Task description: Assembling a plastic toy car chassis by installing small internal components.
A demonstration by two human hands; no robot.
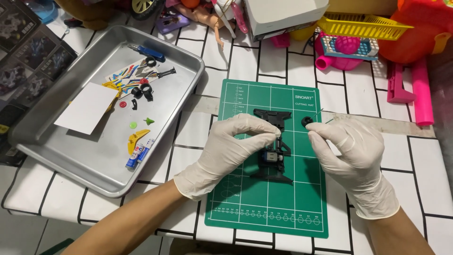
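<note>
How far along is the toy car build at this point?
Early. Done: a small motor sits in the black chassis on the green mat. In hand: the left hand pinches at the chassis; the right hand holds a thin rod beside a black wheel. Left: tyres, yellow pieces and batteries remain in the tray.

Both gloved hands meet over a green cutting mat point(245, 208) on the tiled bench point(377, 104). The left hand point(231, 146) pinches a small pale part at the side of a black toy-car chassis point(273, 141) lying on the mat. The right hand point(351, 151) holds a thin rod carrying a small black wheel point(306, 122). To the left sits a metal tray point(61, 151) with small parts, a white card point(86, 108) and two batteries point(140, 153).
</note>
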